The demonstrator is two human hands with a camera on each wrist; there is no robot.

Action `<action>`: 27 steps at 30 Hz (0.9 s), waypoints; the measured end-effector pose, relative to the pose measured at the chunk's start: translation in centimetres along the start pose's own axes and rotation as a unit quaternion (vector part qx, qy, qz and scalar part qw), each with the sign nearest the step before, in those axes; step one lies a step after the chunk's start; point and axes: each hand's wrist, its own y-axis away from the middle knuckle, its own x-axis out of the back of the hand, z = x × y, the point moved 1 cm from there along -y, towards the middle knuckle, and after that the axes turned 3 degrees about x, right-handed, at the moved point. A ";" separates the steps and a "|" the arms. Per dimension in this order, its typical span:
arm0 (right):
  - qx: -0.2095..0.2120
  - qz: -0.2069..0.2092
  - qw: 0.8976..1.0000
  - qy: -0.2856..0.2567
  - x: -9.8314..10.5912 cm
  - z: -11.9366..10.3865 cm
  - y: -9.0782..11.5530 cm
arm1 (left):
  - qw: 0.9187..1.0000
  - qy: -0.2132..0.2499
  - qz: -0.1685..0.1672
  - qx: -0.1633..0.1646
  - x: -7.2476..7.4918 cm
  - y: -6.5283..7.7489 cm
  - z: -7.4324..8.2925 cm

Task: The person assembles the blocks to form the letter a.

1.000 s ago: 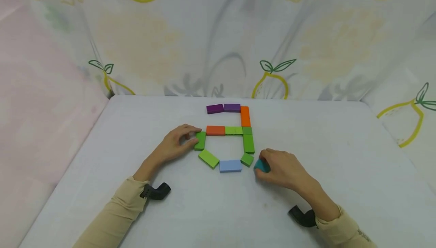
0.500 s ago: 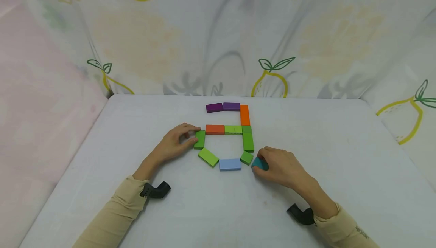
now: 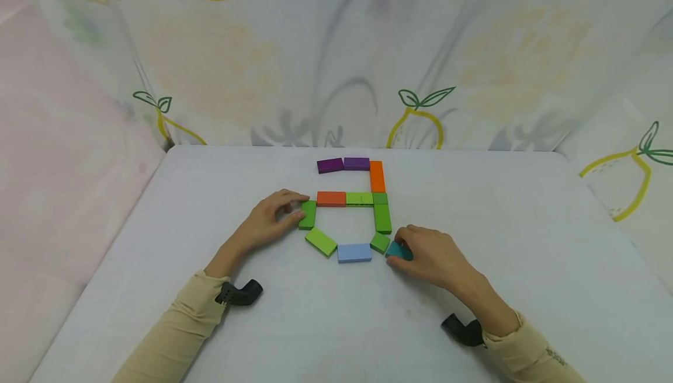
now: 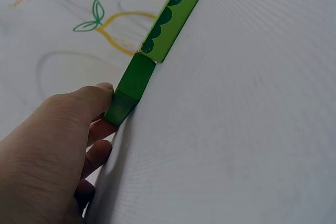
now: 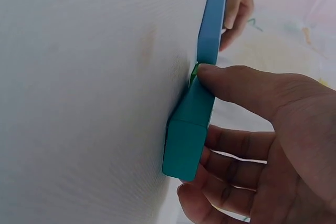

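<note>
My right hand [image 3: 435, 256] pinches a teal block [image 3: 398, 250] between thumb and fingers, low on the table. The right wrist view shows the thumb along one side of it and the fingertips on the other. Just left of it lies a small green block [image 3: 380, 242]; whether the two touch, I cannot tell. On the far side of the loop of blocks, my left hand [image 3: 270, 219] holds a green block [image 3: 308, 215] by its outer end with thumb and forefinger. A light green block [image 4: 173, 17] with dark scallops adjoins that one in the left wrist view.
A light blue block [image 3: 354, 253] lies along the near side of the loop. Red-orange [image 3: 331, 199] and lime [image 3: 359, 198] blocks form its far side. Behind stand an orange block [image 3: 377, 176] and two purple blocks [image 3: 356, 164]. A printed curtain [image 3: 315, 68] borders the table's back.
My right hand has slid the teal block a little left, closing the gap to the small green block. The left hand keeps its place on the green block.
</note>
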 end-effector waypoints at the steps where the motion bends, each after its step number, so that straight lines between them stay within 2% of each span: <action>1: 0.000 0.000 1.000 0.000 0.0 0.0 0.0 | 1.000 0.000 0.000 0.000 0.0 0.0 0.0; 27: -0.001 0.002 1.000 -0.005 -0.1 0.0 -0.2 | 1.000 -0.001 0.000 -0.002 -0.2 -0.1 -0.2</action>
